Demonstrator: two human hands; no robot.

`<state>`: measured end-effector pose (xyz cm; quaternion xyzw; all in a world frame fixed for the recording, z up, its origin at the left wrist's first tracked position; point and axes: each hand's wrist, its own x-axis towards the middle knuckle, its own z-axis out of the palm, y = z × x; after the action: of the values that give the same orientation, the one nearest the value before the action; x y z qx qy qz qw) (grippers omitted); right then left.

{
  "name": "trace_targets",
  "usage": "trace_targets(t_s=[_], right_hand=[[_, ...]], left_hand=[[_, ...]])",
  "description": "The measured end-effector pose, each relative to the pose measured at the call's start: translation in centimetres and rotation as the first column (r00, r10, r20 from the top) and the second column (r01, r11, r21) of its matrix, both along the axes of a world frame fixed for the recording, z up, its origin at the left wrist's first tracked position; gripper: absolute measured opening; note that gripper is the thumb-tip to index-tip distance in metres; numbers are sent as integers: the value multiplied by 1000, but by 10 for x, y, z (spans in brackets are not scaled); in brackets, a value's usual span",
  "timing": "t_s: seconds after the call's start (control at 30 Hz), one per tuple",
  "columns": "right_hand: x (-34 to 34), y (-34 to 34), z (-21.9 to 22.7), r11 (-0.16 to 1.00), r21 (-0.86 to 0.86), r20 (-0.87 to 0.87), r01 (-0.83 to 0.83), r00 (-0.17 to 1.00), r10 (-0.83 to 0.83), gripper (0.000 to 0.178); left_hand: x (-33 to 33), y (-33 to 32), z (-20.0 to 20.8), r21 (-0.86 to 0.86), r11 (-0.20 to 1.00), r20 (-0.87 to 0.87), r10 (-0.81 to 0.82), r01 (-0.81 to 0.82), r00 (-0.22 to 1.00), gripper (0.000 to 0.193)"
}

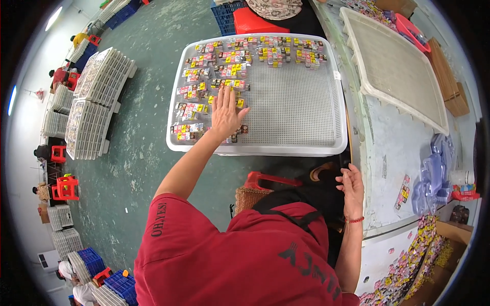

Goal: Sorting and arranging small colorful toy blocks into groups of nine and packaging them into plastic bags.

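A large white mesh tray [291, 104] stands in front of me, with clusters of small colourful packets [194, 111] in rows on its left half and along its far side. My left hand [226, 116] lies palm down over the packets in its second row, fingers stretched out and close together. Its palm hides some of the packets below it. Off the tray's near right corner, my right hand [352, 187] hovers by the worktable's edge. Its fingers are loosely bent and apart, and no held thing shows in them.
On the worktable at right lie an empty-looking white tray [398, 66], clear plastic packaging [431, 173] and heaps of small packets [408, 255]. A red stool [273, 179] is near my legs. Stacked white trays [97, 102] stand on the floor at left. A person sits beyond the tray.
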<state>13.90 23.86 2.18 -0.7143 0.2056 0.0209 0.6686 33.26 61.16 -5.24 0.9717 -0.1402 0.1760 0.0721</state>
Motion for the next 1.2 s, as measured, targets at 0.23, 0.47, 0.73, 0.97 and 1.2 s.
trace_targets(t_s=[0.23,0.47,0.73,0.97,1.2], right_hand=[[-2,0,2,1000,-4,15,13,1000,-13,39],[-19,-6,-8,999,10,84,32,996,-32,37],[-56,-4,-19,966,-259,204,14,978,40,36],[-111,-30,20,996,84,-180,9,984,6,37],[-149,-42,26,943,155,-186,293,947,-264,38]], left_hand=[[-6,4,-17,-50,997,-51,57,-59,997,68],[7,3,-11,-209,973,-68,80,-93,994,63],[24,-150,40,-276,861,87,-419,426,904,41],[-60,-415,67,-374,146,155,-964,916,217,41],[-131,-537,59,-292,-7,105,-994,956,24,50]])
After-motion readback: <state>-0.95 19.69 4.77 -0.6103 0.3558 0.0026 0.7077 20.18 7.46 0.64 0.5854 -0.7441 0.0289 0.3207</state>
